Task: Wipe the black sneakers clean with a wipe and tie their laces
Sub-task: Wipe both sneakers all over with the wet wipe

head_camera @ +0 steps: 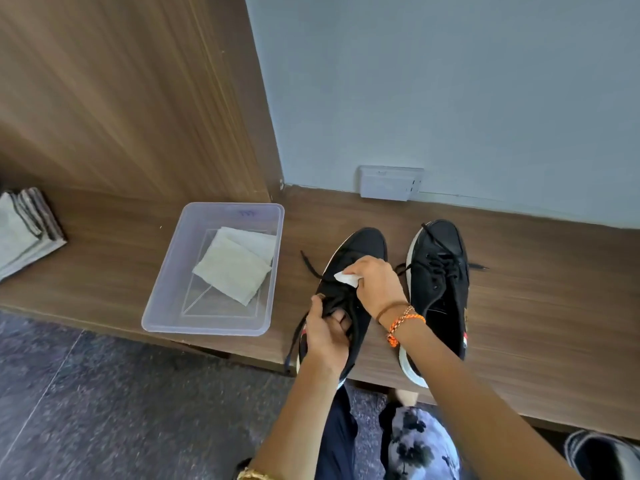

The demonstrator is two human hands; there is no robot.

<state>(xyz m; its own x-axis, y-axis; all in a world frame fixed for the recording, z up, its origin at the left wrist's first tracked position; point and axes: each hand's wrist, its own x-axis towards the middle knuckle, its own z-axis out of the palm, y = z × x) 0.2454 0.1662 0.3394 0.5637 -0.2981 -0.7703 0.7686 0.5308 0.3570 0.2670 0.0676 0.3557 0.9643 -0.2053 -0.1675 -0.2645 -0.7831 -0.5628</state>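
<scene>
Wiping step under way on the left sneaker (349, 292).
The left hand (325, 336) grips its collar, fingers clamped on the shoe; the right hand (375, 287) pinches the wipe (346, 278) against the upper. The right sneaker (440, 282) waits on the surface (536, 306), laces loose. Next move, likely: stroke toward the toe.

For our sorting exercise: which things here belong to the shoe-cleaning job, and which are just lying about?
Job: left sneaker, right sneaker, wipe, left hand, right hand.
Lying about: plastic tub with folded cloths, stacked cloths, wall socket.
</scene>
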